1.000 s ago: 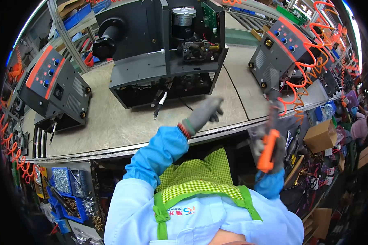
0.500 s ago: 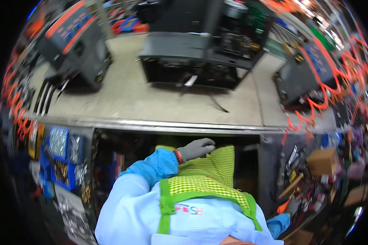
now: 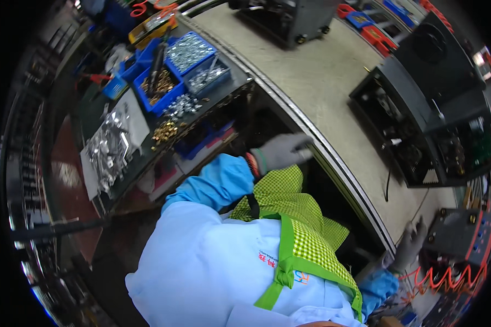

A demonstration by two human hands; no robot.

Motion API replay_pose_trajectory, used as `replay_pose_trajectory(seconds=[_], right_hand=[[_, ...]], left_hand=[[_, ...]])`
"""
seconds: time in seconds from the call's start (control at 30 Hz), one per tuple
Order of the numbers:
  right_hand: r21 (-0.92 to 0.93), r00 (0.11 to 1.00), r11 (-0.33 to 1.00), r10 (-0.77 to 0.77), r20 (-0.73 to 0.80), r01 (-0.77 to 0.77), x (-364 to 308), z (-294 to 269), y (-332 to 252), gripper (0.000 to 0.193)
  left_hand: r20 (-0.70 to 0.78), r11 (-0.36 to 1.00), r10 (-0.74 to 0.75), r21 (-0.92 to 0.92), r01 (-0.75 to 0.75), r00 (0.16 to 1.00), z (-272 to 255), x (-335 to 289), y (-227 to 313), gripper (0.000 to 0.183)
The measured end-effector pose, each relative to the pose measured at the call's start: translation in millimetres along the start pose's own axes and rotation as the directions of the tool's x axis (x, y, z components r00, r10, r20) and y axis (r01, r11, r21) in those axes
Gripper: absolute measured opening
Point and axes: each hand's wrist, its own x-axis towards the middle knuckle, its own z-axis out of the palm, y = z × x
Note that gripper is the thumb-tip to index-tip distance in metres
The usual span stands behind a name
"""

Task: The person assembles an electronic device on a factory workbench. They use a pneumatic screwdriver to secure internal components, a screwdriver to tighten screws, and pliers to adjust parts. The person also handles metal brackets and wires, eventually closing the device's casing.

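Note:
My left hand (image 3: pixel 282 151), in a grey glove with a blue sleeve cover, hangs over my lap next to the workbench's metal edge (image 3: pixel 333 163). Its fingers are apart and nothing shows in them. My right hand (image 3: pixel 410 246), also grey-gloved, is raised at the bench edge on the right with spread fingers and nothing visible in it. Close by the right hand stands a dark machine housing with orange trim (image 3: pixel 457 234). Farther up the bench sits an opened black machine housing (image 3: pixel 398 128), its inner parts showing and a black cable hanging out.
On the left side bench are blue bins of silver screws (image 3: pixel 190 53) and brass fittings (image 3: pixel 158 87), loose fasteners (image 3: pixel 166 132) and clear bags of metal parts (image 3: pixel 112 144). Another dark housing (image 3: pixel 303 24) stands at the top. Orange coiled hoses (image 3: pixel 447 277) hang at right.
The view has swung left, bringing the bins closer to the middle. My right hand has come up from the tools and boxes at right to the bench edge. My left hand stays over my lap.

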Motion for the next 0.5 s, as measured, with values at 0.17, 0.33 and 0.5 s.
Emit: replay_pose_trajectory(seconds=[0.17,0.33,0.5], right_hand=[[0.144,0.913,0.945,-0.321,0.252,0.293,23,105,-51,0.031],[0.204,0.839,0.867,-0.493,0.23,0.454,11,162,-43,0.019],[0.196,0.899,0.919,-0.38,0.217,0.342,20,178,-32,0.015]], left_hand=[[-0.455,0.96,-0.152,0.143,0.241,0.877,-140,-57,-11,0.032],[-0.626,0.621,-0.095,0.571,0.537,0.774,-253,-124,-65,0.023],[-0.488,0.347,-0.51,0.637,0.689,0.708,-241,-128,-74,0.026]])
